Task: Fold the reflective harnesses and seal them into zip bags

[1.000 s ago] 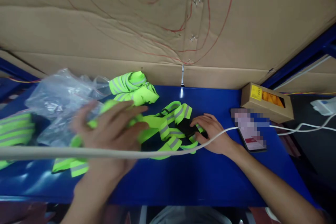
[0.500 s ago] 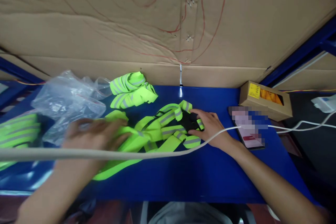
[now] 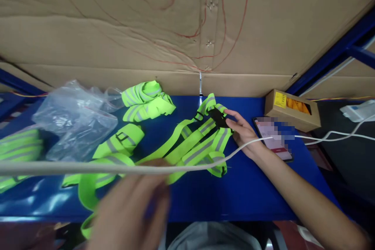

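A neon-green reflective strap vest [image 3: 195,144] with grey stripes lies stretched across the blue table. My right hand [image 3: 244,133] grips its far right end, with thumb and fingers at the black patch [image 3: 218,118] where straps meet. In front, my left hand [image 3: 134,203] is blurred, its fingers curled round the straps near the table's front edge; its fingertips are partly hidden. To its left, a loose strap loop [image 3: 88,191] hangs down over the edge. A wider green band with a black buckle [image 3: 121,139] lies behind that loop.
A rolled green vest [image 3: 148,101] sits at the back beside clear plastic bags [image 3: 76,113]. More folded green straps [image 3: 20,148] lie far left. At right are a phone [image 3: 274,140] and a cardboard box [image 3: 293,109]. A white cable [image 3: 187,168] crosses before my hands.
My left hand has moved right and towards me, drawing the straps out longer. My right hand has shifted slightly right and away, raising the black patch end. The buckled band is now uncovered.
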### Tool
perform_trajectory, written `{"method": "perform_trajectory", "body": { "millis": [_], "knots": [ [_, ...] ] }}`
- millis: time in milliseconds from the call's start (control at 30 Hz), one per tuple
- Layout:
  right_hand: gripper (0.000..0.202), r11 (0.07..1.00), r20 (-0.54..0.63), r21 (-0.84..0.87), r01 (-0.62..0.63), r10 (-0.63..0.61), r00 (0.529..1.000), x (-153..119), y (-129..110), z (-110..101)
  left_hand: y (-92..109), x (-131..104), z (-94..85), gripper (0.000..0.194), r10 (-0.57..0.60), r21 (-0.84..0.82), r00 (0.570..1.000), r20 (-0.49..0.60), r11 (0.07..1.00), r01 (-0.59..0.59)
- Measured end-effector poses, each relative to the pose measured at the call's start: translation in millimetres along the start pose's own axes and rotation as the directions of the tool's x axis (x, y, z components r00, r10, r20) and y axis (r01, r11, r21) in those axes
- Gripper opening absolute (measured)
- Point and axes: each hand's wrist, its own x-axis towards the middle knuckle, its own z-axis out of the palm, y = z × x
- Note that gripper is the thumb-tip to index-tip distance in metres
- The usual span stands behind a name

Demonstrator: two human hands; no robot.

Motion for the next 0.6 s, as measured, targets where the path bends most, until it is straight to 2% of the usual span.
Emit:
{"method": "perform_trajectory", "body": {
  "millis": [33, 67, 133, 200, 233, 300, 333, 400, 433, 467, 500, 533, 567, 600],
  "knots": [
    [0.044, 0.999, 0.029, 0.039, -0.014, 0.013, 0.999, -2, -2, 2, 11, 13, 18.1, 0.045, 0.045, -0.087, 0.997, 0.062, 0.995, -0.04],
    [0.043, 0.997, 0.066, 0.078, -0.028, 0.023, 0.998, -4, -4, 4, 21, 29, 35.7, 0.037, 0.011, -0.198, 0.987, 0.161, 0.98, 0.022],
    [0.043, 0.991, 0.161, 0.127, -0.042, 0.021, 0.987, -10, -6, 10, 32, 62, 65.8, 0.037, -0.075, -0.395, 0.967, 0.245, 0.903, 0.17],
    [0.041, 0.997, 0.246, 0.078, 0.021, -0.04, 0.969, -17, -6, 15, 33, 88, 84.3, 0.039, -0.058, -0.41, 0.961, 0.271, 0.896, 0.17],
    [0.04, 0.995, 0.264, 0.006, 0.096, -0.094, 0.96, -20, -5, 17, 31, 97, 88.2, 0.039, -0.044, -0.394, 0.962, 0.27, 0.906, 0.152],
    [0.039, 0.917, 0.208, -0.24, 0.319, -0.272, 0.94, -27, -4, 18, 28, 108, 85.2, 0.033, -0.02, -0.318, 0.966, 0.257, 0.942, 0.104],
    [0.038, 0.814, 0.15, -0.397, 0.424, -0.399, 0.905, -31, -4, 17, 27, 111, 79.1, 0.03, -0.018, -0.264, 0.969, 0.247, 0.961, 0.085],
    [0.039, 0.531, 0.082, -0.675, 0.512, -0.636, 0.768, -37, -6, 15, 28, 113, 61.1, 0.023, -0.007, -0.144, 0.968, 0.249, 0.989, 0.045],
    [0.04, 0.404, 0.099, -0.754, 0.519, -0.711, 0.696, -39, -8, 14, 31, 114, 50.7, 0.021, 0.023, -0.064, 0.956, 0.292, 0.998, -0.005],
    [0.043, 0.31, 0.145, -0.787, 0.533, -0.747, 0.648, -41, -11, 13, 34, 115, 40.1, 0.02, 0.065, 0.017, 0.926, 0.371, 0.997, -0.077],
    [0.048, 0.25, 0.214, -0.785, 0.567, -0.749, 0.627, -42, -14, 13, 38, 116, 29.9, 0.021, 0.108, 0.084, 0.876, 0.47, 0.983, -0.166],
    [0.053, 0.225, 0.293, -0.756, 0.615, -0.723, 0.626, -42, -17, 13, 42, 117, 20.4, 0.023, 0.143, 0.125, 0.813, 0.564, 0.959, -0.255],
    [0.056, 0.234, 0.366, -0.71, 0.664, -0.684, 0.632, -42, -20, 14, 45, 118, 11.9, 0.025, 0.168, 0.138, 0.751, 0.639, 0.935, -0.327],
    [0.055, 0.274, 0.414, -0.66, 0.699, -0.644, 0.644, -41, -22, 15, 47, 119, 4.4, 0.028, 0.183, 0.131, 0.708, 0.682, 0.922, -0.364]
  ]
}}
